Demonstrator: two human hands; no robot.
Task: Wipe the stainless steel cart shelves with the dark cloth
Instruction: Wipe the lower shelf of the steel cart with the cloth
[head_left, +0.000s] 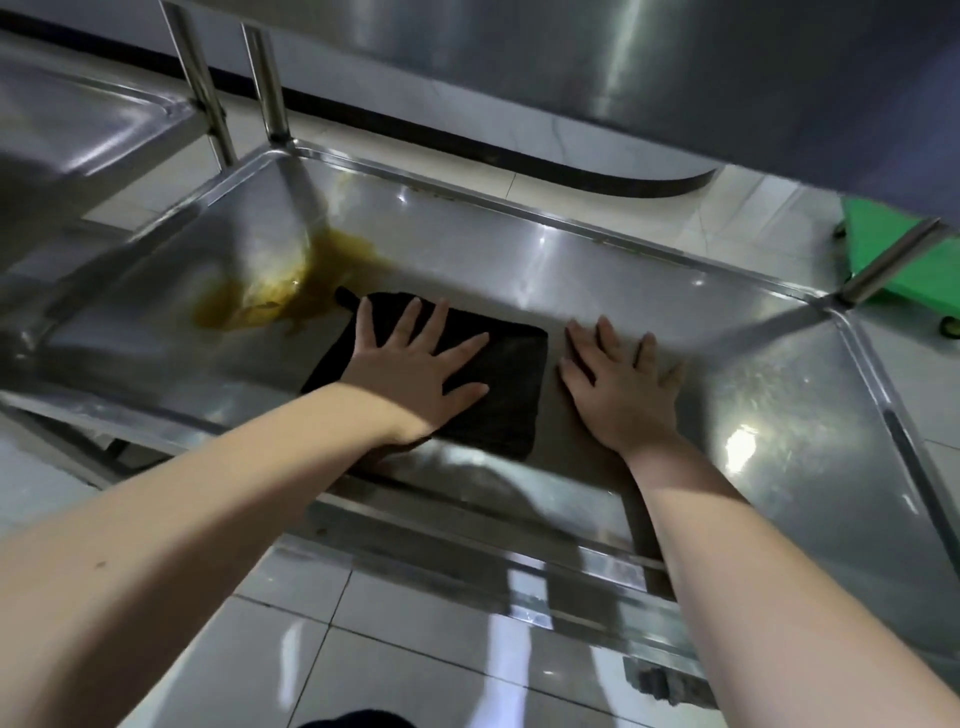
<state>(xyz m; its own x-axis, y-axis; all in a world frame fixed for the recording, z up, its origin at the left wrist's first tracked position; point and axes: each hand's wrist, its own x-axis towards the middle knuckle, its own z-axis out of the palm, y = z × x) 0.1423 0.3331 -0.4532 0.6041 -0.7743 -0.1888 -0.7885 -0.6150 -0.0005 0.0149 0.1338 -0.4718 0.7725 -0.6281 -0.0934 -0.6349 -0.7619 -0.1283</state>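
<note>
A dark folded cloth (498, 379) lies flat on the stainless steel cart shelf (571, 260), near its front edge. My left hand (415, 369) presses on the cloth with fingers spread straight. My right hand (621, 384) rests flat on the bare steel just right of the cloth, fingers spread. A yellow-brown spill (291, 280) spreads over the shelf's left part, its edge touching the cloth's far left corner.
The cart's upper shelf (675, 78) hangs close overhead. Upright steel posts (270, 83) stand at the back left corner. A second steel cart (78, 135) is at the left. A green object (909, 260) sits on the tiled floor (363, 649) at the right.
</note>
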